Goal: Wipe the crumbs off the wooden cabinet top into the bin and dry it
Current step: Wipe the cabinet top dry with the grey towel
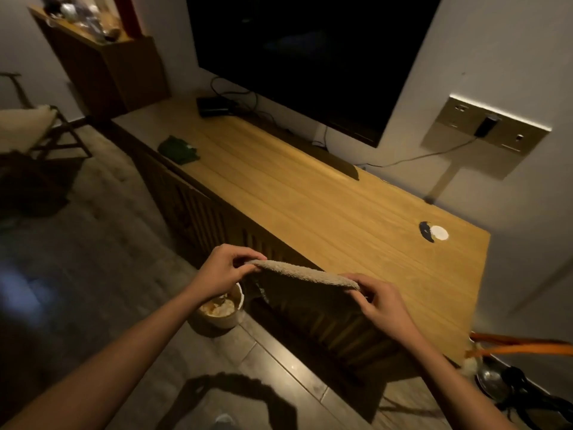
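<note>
A long wooden cabinet top (310, 206) runs from the far left to the near right under a wall-mounted screen. In front of its near edge I hold a beige fluffy cloth (310, 274) stretched out in the air. My left hand (223, 270) pinches its left end and my right hand (379, 301) pinches its right end. Below my left hand, on the floor by the cabinet front, stands a small round bin (228, 311) with pale scraps inside. No crumbs can be made out on the wood in this dim light.
A dark green cloth (178, 149) lies near the cabinet's front edge at the far left. A black box (214, 106) with cables sits at the far end, and a cable hole (433, 232) is at the right. An orange-handled tool (524, 344) lies beside the cabinet's right end.
</note>
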Motion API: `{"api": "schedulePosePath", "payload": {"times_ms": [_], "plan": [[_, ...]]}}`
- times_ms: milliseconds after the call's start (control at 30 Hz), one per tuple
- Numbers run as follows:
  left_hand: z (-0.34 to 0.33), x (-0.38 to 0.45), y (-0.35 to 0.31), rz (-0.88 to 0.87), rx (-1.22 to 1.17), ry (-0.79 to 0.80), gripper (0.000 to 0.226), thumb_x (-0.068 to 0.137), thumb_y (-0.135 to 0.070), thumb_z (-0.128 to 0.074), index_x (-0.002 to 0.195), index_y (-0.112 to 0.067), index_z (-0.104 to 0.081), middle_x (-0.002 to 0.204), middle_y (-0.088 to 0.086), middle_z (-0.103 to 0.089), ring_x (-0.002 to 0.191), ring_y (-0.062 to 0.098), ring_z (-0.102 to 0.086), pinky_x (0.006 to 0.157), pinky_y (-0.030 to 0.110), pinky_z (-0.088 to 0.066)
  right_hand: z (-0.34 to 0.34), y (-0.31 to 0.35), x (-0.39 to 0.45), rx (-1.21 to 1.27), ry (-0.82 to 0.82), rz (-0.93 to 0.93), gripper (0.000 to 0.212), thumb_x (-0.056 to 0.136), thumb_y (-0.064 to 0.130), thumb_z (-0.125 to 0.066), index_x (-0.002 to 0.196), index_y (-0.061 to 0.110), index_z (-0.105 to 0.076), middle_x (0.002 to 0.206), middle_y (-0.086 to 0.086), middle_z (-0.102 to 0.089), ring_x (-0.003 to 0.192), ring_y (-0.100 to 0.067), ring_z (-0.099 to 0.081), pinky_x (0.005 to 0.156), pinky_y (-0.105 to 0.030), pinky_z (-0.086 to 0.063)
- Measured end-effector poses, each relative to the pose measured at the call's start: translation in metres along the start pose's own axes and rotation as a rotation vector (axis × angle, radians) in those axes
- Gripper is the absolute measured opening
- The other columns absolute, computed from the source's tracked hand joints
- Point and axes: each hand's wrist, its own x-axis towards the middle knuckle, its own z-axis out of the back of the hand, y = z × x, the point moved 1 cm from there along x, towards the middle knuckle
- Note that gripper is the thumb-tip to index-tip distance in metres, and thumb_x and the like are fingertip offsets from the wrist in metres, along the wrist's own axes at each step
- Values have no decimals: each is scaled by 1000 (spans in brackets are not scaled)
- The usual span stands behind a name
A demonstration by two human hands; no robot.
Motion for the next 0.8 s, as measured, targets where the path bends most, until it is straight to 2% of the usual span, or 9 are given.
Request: {"api": "schedulePosePath", "payload": {"times_ms": [67,133,233,300,367,500,567,667,800], "plan": [[32,-4,17,-7,-9,-42,28,88,-13,-73,112,-27,-74,105,-12,-75,103,-1,-68,90,31,-59,-17,25,22,3,-19,24,42,95,14,-68,125,43,-64,111,35,-64,93,-6,-71,79,-28,-59],[62,-7,33,1,-26,-89,28,89,-13,-72,114,-25,-74,107,-12,-75,106,-1,-67,91,30,-58,-34,51,43,1,-30,39,44,94,12,-70,121,45,-61,109,34,-64,87,-3,-70,75,-26,-59],[105,-10,51,35,-47,-161,28,91,-11,-69,115,-24,-74,110,-11,-74,109,0,-65,94,33,-57,-57,87,72,16,-28,55,39,94,11,-69,122,38,-62,105,30,-65,85,-5,-70,74,-29,-61],[130,-12,61,46,-69,-206,28,91,-10,-68,114,-24,-74,109,-12,-73,109,0,-64,94,33,-57,-68,107,91,23,-28,73,35,95,11,-68,124,30,-68,108,22,-69,91,3,-67,78,-26,-61],[152,-11,69,47,-85,-253,28,91,-9,-67,113,-25,-75,109,-12,-73,109,1,-65,94,33,-57,-75,124,110,23,-30,102,33,95,9,-68,124,25,-70,108,25,-69,94,9,-65,81,-20,-58],[192,-1,81,27,-87,-364,28,91,-8,-67,110,-28,-75,109,-12,-73,109,1,-64,95,32,-56,-81,157,151,24,-39,160,35,95,5,-66,120,30,-67,102,32,-65,94,12,-63,78,-9,-52],[212,9,86,19,-76,-409,29,91,-10,-67,109,-32,-75,110,-14,-72,110,1,-63,94,30,-56,-85,170,176,38,-40,169,33,96,7,-66,121,27,-69,104,25,-69,94,7,-65,79,-15,-56],[243,32,95,5,-28,-471,30,91,-15,-69,107,-40,-73,110,-15,-72,110,4,-61,91,30,-55,-88,187,217,73,-43,177,29,98,11,-64,123,23,-71,106,14,-74,95,-3,-69,81,-33,-62],[287,79,110,14,45,-526,35,90,-22,-71,99,-56,-68,106,-11,-67,101,5,-59,83,24,-53,-90,205,277,106,-89,202,28,99,17,-62,118,36,-68,103,24,-70,97,-2,-67,78,-29,-61]]}}
